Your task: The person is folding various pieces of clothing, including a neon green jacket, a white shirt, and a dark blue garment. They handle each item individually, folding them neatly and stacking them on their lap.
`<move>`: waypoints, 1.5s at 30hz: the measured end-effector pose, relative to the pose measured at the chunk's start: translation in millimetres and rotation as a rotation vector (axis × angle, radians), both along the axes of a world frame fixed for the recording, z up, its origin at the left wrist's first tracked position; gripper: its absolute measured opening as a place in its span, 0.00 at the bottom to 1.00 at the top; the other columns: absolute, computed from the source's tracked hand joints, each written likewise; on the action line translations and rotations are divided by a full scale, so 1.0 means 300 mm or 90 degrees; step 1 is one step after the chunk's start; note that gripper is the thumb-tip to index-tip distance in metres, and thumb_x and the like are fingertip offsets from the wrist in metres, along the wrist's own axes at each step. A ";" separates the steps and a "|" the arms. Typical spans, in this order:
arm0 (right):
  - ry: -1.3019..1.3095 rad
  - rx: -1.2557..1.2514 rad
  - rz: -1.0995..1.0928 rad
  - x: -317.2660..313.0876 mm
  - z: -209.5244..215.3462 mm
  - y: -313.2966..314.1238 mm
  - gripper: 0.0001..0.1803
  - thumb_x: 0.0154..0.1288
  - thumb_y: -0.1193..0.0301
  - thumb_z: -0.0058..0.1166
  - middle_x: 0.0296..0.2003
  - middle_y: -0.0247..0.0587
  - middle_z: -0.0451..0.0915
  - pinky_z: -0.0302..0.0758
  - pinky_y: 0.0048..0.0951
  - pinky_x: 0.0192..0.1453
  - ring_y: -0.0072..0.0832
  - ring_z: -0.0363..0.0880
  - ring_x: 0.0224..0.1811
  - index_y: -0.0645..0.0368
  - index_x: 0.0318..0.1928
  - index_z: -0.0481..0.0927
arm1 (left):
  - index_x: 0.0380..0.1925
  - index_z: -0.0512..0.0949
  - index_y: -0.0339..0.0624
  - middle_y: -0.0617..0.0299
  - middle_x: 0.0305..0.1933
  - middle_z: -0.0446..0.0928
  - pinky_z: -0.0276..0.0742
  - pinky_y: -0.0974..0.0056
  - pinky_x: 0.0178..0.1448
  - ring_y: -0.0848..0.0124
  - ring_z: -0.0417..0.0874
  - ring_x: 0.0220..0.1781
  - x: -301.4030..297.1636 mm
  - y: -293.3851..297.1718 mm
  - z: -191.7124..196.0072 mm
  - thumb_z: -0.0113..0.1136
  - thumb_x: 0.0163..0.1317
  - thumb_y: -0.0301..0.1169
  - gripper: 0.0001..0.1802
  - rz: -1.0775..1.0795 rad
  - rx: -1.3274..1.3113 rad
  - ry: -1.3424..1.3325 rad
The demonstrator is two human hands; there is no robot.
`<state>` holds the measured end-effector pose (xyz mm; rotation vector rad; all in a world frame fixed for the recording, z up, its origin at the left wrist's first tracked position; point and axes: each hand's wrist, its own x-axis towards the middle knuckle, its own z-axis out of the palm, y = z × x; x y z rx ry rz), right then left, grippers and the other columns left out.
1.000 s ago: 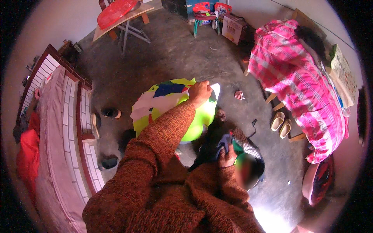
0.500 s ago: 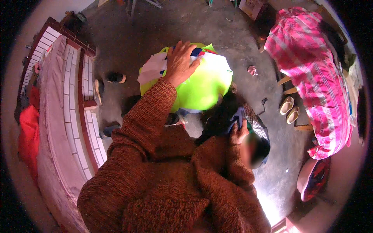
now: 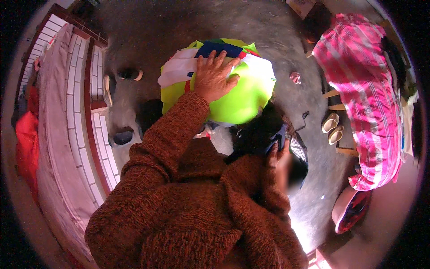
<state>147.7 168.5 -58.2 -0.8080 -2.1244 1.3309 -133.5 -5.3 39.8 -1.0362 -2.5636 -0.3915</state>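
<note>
My left hand (image 3: 214,77) lies flat with fingers spread on a bright yellow-green cloth (image 3: 237,96) with white, dark blue and red patches. It is spread out in a rounded shape in front of me; whatever is under it is hidden. Nothing is gripped in that hand. My right hand (image 3: 278,154) is close to my body on the right, its fingers closed around a bunched dark blue cloth (image 3: 277,136). Beside it is a dark bundle (image 3: 253,134) with a checkered piece (image 3: 298,145). Part of the area beyond that hand is blurred.
A bed-like ledge (image 3: 53,134) with white brick facing runs along the left. Dark shoes (image 3: 121,136) lie near it. At the right, pink plaid cloth (image 3: 358,89) covers wooden-legged furniture, with pale shoes (image 3: 333,130) below and a basin (image 3: 351,210) nearer. A small striped scrap (image 3: 294,77) is on the floor.
The yellow-green cloth is spread a little wider, with more dark blue showing at its far edge. My left hand has shifted slightly right and nearer. My right hand keeps its hold.
</note>
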 end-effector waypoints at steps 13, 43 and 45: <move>0.197 -0.447 0.055 -0.098 0.245 0.038 0.30 0.63 0.65 0.51 0.56 0.45 0.71 0.65 0.34 0.62 0.36 0.70 0.57 0.67 0.62 0.63 | 0.59 0.67 0.64 0.51 0.65 0.64 0.48 0.36 0.67 0.49 0.62 0.67 -0.005 0.001 -0.025 0.50 0.58 0.52 0.28 0.010 0.009 0.012; 0.157 0.207 0.091 -0.182 -0.058 0.040 0.10 0.39 0.77 0.56 0.25 0.40 0.69 0.67 0.36 0.28 0.38 0.70 0.28 0.52 0.24 0.71 | 0.38 0.75 0.40 0.52 0.40 0.77 0.71 0.58 0.49 0.54 0.77 0.44 0.446 0.131 -0.028 0.66 0.52 0.38 0.18 -0.273 0.254 -0.386; 0.158 0.093 0.094 -0.170 -0.077 0.042 0.11 0.38 0.78 0.57 0.24 0.39 0.69 0.67 0.37 0.28 0.39 0.70 0.28 0.52 0.24 0.71 | 0.35 0.75 0.40 0.52 0.36 0.77 0.72 0.58 0.45 0.55 0.78 0.40 0.444 0.130 -0.028 0.64 0.54 0.37 0.14 -0.255 0.249 -0.422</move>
